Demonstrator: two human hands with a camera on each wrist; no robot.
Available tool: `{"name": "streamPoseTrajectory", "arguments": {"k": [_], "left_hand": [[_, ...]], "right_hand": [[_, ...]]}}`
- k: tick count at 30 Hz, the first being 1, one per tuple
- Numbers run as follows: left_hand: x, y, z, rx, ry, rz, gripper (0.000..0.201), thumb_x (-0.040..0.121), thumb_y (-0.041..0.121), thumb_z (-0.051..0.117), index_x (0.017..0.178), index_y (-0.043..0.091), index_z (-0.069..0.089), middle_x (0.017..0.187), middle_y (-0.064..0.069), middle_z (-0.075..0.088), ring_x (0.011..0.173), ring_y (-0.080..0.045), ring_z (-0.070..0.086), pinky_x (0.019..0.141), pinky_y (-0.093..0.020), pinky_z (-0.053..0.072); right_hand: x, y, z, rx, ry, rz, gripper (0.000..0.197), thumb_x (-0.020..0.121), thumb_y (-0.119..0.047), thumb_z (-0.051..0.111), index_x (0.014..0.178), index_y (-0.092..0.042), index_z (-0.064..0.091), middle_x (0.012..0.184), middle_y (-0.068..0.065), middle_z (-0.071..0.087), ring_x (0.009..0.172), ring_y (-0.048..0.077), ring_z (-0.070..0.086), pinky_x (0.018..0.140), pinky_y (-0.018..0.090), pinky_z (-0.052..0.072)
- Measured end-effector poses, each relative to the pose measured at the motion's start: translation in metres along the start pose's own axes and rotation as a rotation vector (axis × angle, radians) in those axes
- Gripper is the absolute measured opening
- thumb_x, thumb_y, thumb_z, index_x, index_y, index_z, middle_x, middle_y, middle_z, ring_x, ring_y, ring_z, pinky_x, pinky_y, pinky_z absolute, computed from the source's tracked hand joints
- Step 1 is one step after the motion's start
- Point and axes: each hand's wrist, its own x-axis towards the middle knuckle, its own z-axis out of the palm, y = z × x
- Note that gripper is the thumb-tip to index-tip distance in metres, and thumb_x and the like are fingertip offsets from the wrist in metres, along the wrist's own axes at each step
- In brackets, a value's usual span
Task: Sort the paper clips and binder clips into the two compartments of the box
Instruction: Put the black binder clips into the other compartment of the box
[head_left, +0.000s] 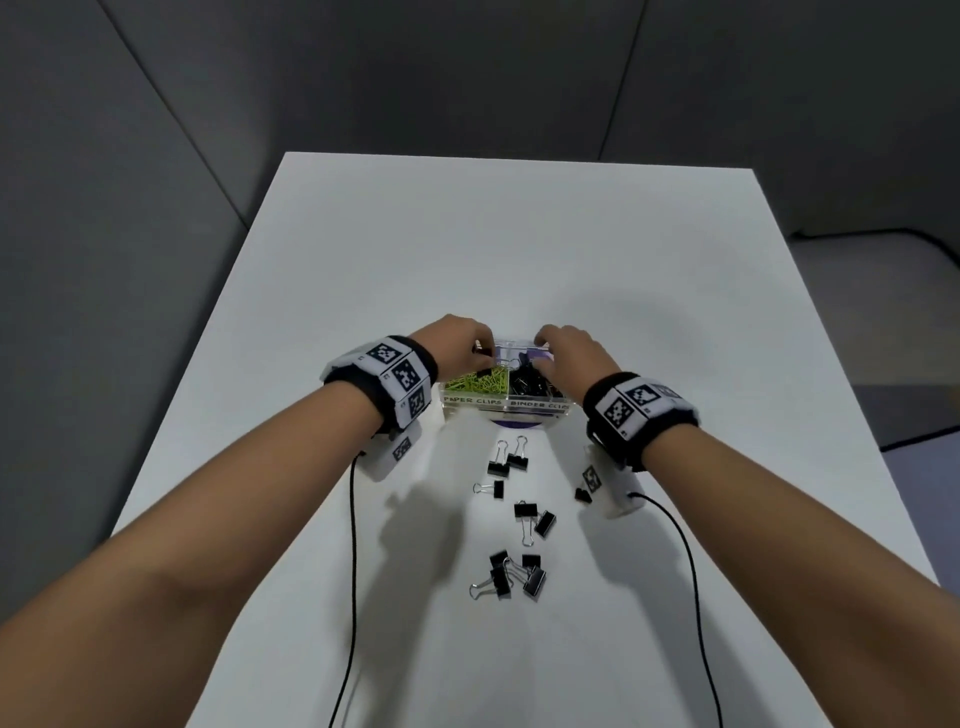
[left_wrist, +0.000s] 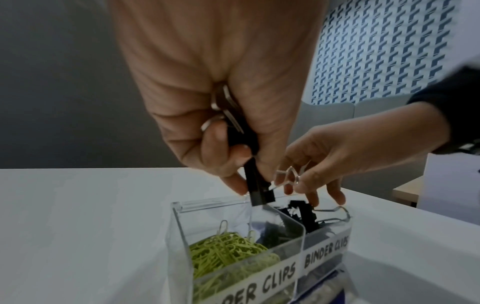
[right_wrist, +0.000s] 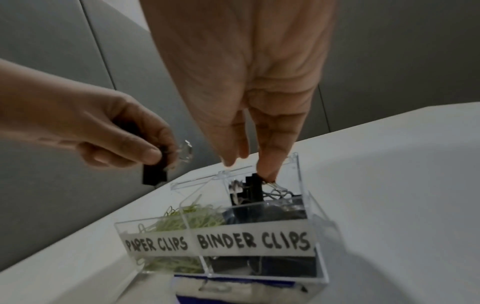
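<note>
Head view: left hand (head_left: 457, 340) pinches binder clips (left_wrist: 255, 181) over the box (head_left: 470, 401), right hand (head_left: 569, 351) releases; next, drop them right of the divider.

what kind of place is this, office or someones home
Probably an office or a recording booth: a plain white table stands between grey partition panels, and a clear box labelled for paper clips and binder clips sits on it.

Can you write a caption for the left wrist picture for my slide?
Left hand holds black binder clips over the clear box while the right hand reaches into the binder clips side.
</note>
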Motion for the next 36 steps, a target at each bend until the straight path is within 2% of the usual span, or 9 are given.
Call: {"name": "streamPoseTrajectory", "arguments": {"k": [6, 13, 16, 20, 23, 26, 30, 33, 36], "left_hand": [[0.026, 0.025, 0.012, 0.084, -0.059, 0.095, 0.025, 0.093, 0.024, 0.054, 0.112, 0.011, 0.063, 0.114, -0.007, 0.063, 0.1, -0.021, 0.059, 0.081, -0.029, 0.046], [0.052, 0.05, 0.028, 0.17, -0.069, 0.154, 0.029, 0.092, 0.024, 0.053, 0.118, 0.012, 0.056, 0.121, -0.009, 0.055, 0.11, -0.025, 0.055, 0.089, -0.035, 0.045], [0.053, 0.048, 0.029, 0.137, -0.02, 0.164, 0.039, 0.089, 0.029, 0.057, 0.125, 0.014, 0.051, 0.124, -0.008, 0.052, 0.109, -0.025, 0.055, 0.089, -0.034, 0.044], [0.037, 0.044, 0.03, 0.151, 0.119, 0.251, 0.036, 0.09, 0.031, 0.056, 0.123, 0.016, 0.055, 0.129, -0.003, 0.051, 0.11, -0.022, 0.054, 0.082, -0.031, 0.043], [0.012, 0.039, 0.037, 0.197, 0.227, 0.396, 0.024, 0.092, 0.027, 0.052, 0.11, 0.015, 0.062, 0.114, -0.003, 0.057, 0.1, -0.022, 0.056, 0.072, -0.03, 0.042], [-0.014, 0.026, 0.058, 0.307, 0.042, 0.463, 0.024, 0.094, 0.027, 0.046, 0.112, 0.018, 0.06, 0.11, 0.0, 0.059, 0.1, -0.018, 0.058, 0.072, -0.027, 0.045], [-0.033, 0.004, 0.086, 0.329, -0.15, 0.298, 0.046, 0.09, 0.039, 0.053, 0.131, 0.02, 0.047, 0.128, -0.003, 0.049, 0.111, -0.022, 0.054, 0.082, -0.032, 0.047], [-0.038, 0.0, 0.099, 0.176, -0.086, 0.08, 0.06, 0.087, 0.052, 0.054, 0.132, 0.015, 0.041, 0.126, -0.007, 0.052, 0.106, -0.024, 0.057, 0.08, -0.034, 0.049], [-0.034, 0.005, 0.105, 0.067, -0.077, -0.062, 0.053, 0.085, 0.046, 0.06, 0.122, 0.01, 0.044, 0.115, -0.008, 0.058, 0.099, -0.025, 0.059, 0.078, -0.034, 0.049]], "right_hand": [[-0.042, 0.033, -0.003, 0.011, 0.138, 0.009, 0.019, 0.094, -0.018, 0.042, 0.101, -0.008, 0.056, 0.098, 0.011, 0.063, 0.085, 0.03, 0.058, 0.067, 0.031, 0.039], [-0.094, 0.058, 0.034, -0.072, -0.155, 0.014, 0.026, 0.093, -0.027, 0.048, 0.113, -0.014, 0.057, 0.109, 0.003, 0.06, 0.095, 0.022, 0.059, 0.075, 0.029, 0.043], [-0.103, 0.056, 0.05, -0.081, -0.213, -0.008, 0.025, 0.087, -0.03, 0.056, 0.103, -0.011, 0.058, 0.106, 0.004, 0.056, 0.092, 0.021, 0.055, 0.074, 0.03, 0.045], [-0.104, 0.055, 0.064, -0.082, -0.18, -0.019, 0.018, 0.087, -0.018, 0.053, 0.1, -0.006, 0.057, 0.106, 0.008, 0.054, 0.092, 0.025, 0.054, 0.071, 0.029, 0.043], [-0.101, 0.054, 0.07, -0.136, -0.169, -0.038, 0.016, 0.089, -0.005, 0.047, 0.102, -0.003, 0.057, 0.107, 0.013, 0.055, 0.092, 0.029, 0.054, 0.073, 0.033, 0.044], [-0.101, 0.053, 0.076, -0.173, -0.136, -0.07, 0.015, 0.086, 0.003, 0.047, 0.098, -0.002, 0.056, 0.105, 0.016, 0.053, 0.089, 0.029, 0.051, 0.065, 0.034, 0.043], [-0.1, 0.055, 0.083, -0.109, -0.116, -0.001, 0.03, 0.08, 0.011, 0.046, 0.107, -0.003, 0.051, 0.109, 0.015, 0.048, 0.09, 0.029, 0.047, 0.07, 0.04, 0.051], [-0.097, 0.053, 0.078, -0.023, -0.174, 0.086, 0.037, 0.078, 0.009, 0.046, 0.112, -0.006, 0.047, 0.11, 0.013, 0.049, 0.101, 0.029, 0.045, 0.076, 0.035, 0.045], [-0.093, 0.05, 0.071, 0.011, -0.246, 0.158, 0.022, 0.079, 0.003, 0.047, 0.098, -0.008, 0.049, 0.106, 0.012, 0.05, 0.102, 0.03, 0.046, 0.074, 0.029, 0.036]]}}
